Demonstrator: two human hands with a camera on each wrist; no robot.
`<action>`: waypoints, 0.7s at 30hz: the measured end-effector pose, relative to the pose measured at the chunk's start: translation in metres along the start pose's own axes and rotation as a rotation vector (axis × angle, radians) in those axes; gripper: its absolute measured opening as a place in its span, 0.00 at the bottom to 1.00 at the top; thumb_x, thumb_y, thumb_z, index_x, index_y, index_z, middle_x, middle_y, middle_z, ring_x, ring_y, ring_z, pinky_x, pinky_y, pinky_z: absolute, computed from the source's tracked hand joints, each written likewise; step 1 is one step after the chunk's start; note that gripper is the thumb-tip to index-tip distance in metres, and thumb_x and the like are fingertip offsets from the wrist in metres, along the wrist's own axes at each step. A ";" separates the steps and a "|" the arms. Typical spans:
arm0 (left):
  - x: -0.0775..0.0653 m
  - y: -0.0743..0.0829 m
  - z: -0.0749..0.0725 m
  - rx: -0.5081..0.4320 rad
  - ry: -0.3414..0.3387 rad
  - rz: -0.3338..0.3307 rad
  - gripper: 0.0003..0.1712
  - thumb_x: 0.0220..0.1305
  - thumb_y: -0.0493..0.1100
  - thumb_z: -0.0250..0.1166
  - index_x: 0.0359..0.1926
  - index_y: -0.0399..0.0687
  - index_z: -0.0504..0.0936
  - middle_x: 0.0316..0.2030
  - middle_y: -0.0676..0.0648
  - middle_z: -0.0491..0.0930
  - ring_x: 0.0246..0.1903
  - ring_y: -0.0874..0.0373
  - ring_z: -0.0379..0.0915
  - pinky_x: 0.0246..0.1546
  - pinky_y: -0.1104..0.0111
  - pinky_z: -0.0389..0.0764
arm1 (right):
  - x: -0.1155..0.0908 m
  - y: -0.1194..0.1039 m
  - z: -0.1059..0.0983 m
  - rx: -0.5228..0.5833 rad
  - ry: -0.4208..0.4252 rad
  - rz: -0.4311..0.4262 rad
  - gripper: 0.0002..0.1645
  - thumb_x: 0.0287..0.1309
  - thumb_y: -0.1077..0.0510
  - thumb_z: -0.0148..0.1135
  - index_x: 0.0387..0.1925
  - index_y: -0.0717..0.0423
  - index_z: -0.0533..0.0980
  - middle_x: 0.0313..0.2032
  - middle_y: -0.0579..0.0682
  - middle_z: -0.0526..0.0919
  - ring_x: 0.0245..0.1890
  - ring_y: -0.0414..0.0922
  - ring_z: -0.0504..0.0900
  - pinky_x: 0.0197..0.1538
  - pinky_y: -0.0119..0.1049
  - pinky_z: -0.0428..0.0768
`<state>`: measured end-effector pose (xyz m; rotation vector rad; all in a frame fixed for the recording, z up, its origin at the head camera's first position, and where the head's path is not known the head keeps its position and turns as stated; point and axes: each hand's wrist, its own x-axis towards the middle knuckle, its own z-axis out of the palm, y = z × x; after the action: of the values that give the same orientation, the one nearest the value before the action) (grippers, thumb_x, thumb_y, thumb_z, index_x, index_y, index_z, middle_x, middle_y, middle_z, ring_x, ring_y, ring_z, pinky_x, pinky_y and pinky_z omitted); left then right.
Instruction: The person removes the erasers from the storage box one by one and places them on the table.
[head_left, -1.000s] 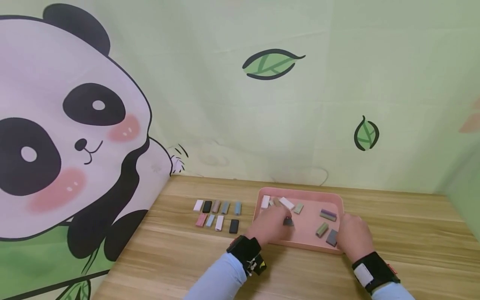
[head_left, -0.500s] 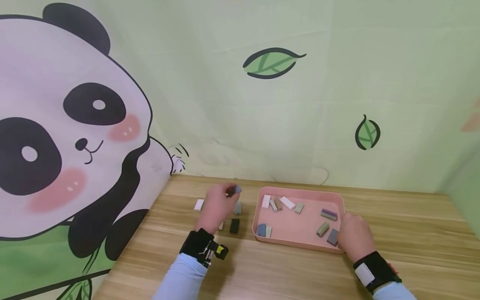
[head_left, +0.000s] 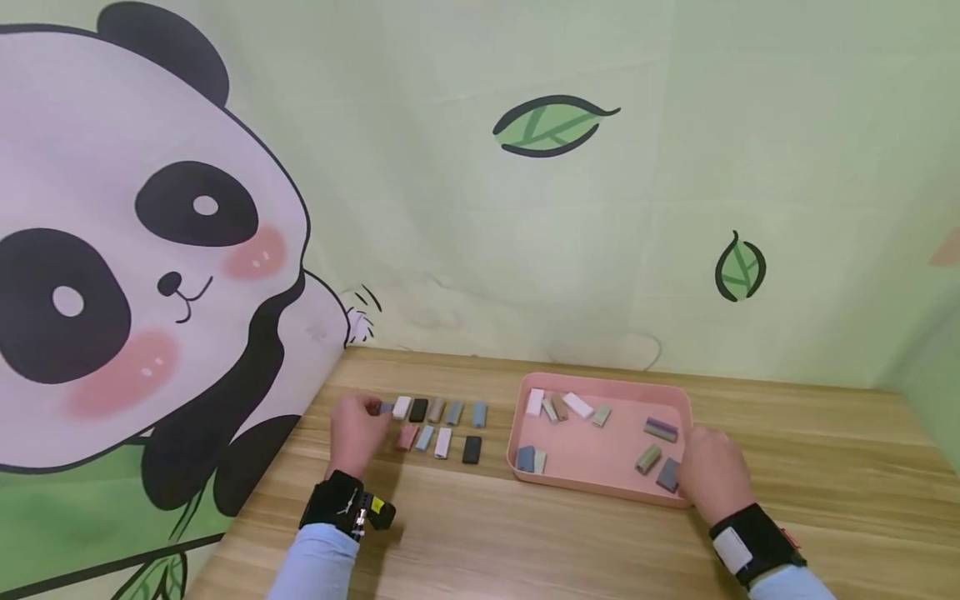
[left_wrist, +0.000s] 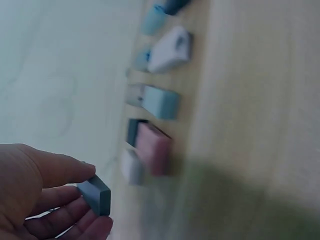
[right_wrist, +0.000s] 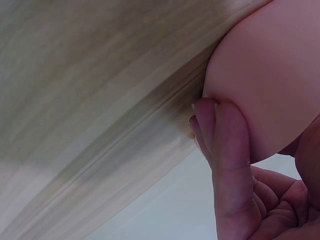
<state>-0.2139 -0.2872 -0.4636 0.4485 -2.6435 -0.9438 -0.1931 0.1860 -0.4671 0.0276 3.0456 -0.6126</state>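
Observation:
My left hand (head_left: 358, 433) is at the left end of the back row of small blocks. Between thumb and fingers it pinches a small blue-grey block (left_wrist: 96, 196), right beside a white block (head_left: 402, 407). A pink block (left_wrist: 153, 149) and a light blue block (left_wrist: 161, 103) show past the fingers in the left wrist view. At the right end of the pink tray (head_left: 600, 481), my right hand (head_left: 712, 472) grips the wall. In the right wrist view its fingers (right_wrist: 231, 150) lie against the outside of that wall.
Two rows of small blocks lie left of the tray, with a black block (head_left: 472, 450) nearest it. Inside the tray several more blocks sit near the edges, among them a blue one (head_left: 526, 458) and a grey one (head_left: 667, 474). A printed cloth (head_left: 465, 208) hangs behind the table.
My left hand has carried the blue-grey block out of the tray, over the rows, to the left end of the back row. The right hand stays at the tray.

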 end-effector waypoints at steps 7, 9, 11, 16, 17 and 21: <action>0.000 -0.010 0.008 0.005 -0.072 -0.073 0.15 0.50 0.43 0.69 0.38 0.38 0.83 0.33 0.42 0.82 0.26 0.54 0.76 0.24 0.68 0.74 | 0.000 0.002 -0.001 -0.007 0.008 0.000 0.10 0.48 0.68 0.61 0.34 0.72 0.76 0.21 0.55 0.75 0.20 0.47 0.72 0.22 0.34 0.67; 0.001 -0.011 0.010 0.020 -0.075 -0.069 0.14 0.49 0.43 0.69 0.35 0.39 0.84 0.31 0.42 0.82 0.26 0.54 0.75 0.23 0.69 0.72 | 0.000 0.002 -0.001 -0.008 0.015 -0.006 0.09 0.48 0.68 0.61 0.33 0.72 0.76 0.21 0.56 0.75 0.20 0.47 0.72 0.22 0.33 0.67; 0.002 -0.014 0.013 0.045 -0.066 -0.063 0.11 0.48 0.43 0.69 0.31 0.40 0.84 0.29 0.44 0.81 0.25 0.54 0.73 0.22 0.69 0.70 | 0.000 0.002 -0.002 -0.014 0.018 -0.011 0.09 0.48 0.68 0.61 0.32 0.72 0.76 0.21 0.56 0.75 0.20 0.47 0.72 0.21 0.34 0.67; 0.002 -0.020 0.018 0.097 -0.047 -0.051 0.08 0.46 0.43 0.69 0.25 0.42 0.83 0.25 0.45 0.80 0.25 0.53 0.72 0.21 0.69 0.67 | 0.001 0.002 0.000 -0.020 0.014 -0.010 0.08 0.48 0.68 0.61 0.31 0.71 0.77 0.21 0.56 0.76 0.20 0.47 0.72 0.21 0.33 0.68; 0.002 -0.021 0.019 0.105 -0.045 -0.047 0.08 0.46 0.43 0.69 0.25 0.42 0.83 0.24 0.45 0.80 0.25 0.53 0.72 0.21 0.68 0.67 | 0.001 0.002 0.001 -0.020 0.012 -0.009 0.08 0.48 0.68 0.61 0.31 0.71 0.77 0.21 0.56 0.76 0.20 0.47 0.72 0.21 0.33 0.68; 0.000 -0.020 0.020 0.121 -0.044 -0.037 0.08 0.45 0.42 0.70 0.26 0.42 0.83 0.25 0.45 0.81 0.27 0.52 0.73 0.23 0.68 0.68 | 0.001 0.002 0.001 -0.019 0.006 -0.004 0.08 0.47 0.68 0.61 0.31 0.71 0.76 0.21 0.56 0.76 0.20 0.47 0.72 0.21 0.34 0.69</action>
<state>-0.2174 -0.2909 -0.4911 0.5119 -2.7516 -0.8162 -0.1940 0.1873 -0.4686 0.0222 3.0573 -0.5855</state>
